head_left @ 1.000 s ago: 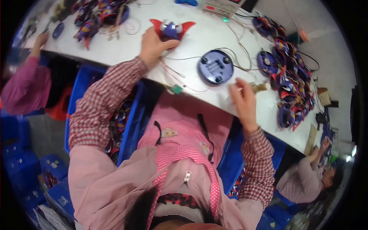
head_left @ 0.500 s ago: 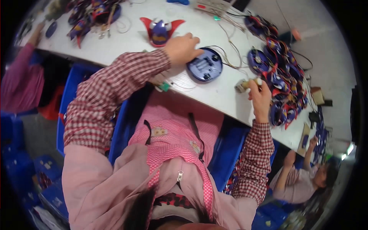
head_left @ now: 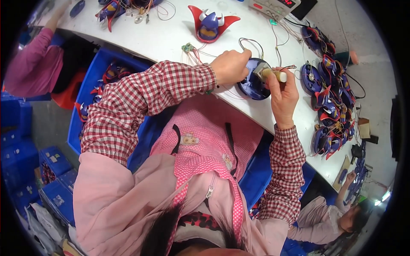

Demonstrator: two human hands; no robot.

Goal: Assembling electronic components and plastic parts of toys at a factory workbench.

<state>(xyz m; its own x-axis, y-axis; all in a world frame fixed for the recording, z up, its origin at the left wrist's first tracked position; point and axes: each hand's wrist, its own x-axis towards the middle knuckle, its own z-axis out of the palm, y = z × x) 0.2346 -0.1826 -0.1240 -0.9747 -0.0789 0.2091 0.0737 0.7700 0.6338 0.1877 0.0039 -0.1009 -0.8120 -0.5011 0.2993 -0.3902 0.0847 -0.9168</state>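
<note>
A round, dark blue plastic base lies on the white table in front of me, its recessed inside facing up. My left hand is closed at its left rim, fingertips pressed on the edge. My right hand grips a short tool with a pale yellow handle and a squarish grey metal head. That head is over the base, close to or touching it; which, I cannot tell. Dark wires loop behind the base. Beyond my left hand stands a purple toy head with white horns and red wing-like sides.
Many similar purple toy parts are piled at the right. A small green circuit board with wires lies left of the base. At the back sits a power supply with a red display. Blue bins flank me; co-workers sit at both sides.
My right hand has brought the tool leftward from the table to over the base. My left hand has gone from lying loosely at the base to closing on its rim. The view has shifted.
</note>
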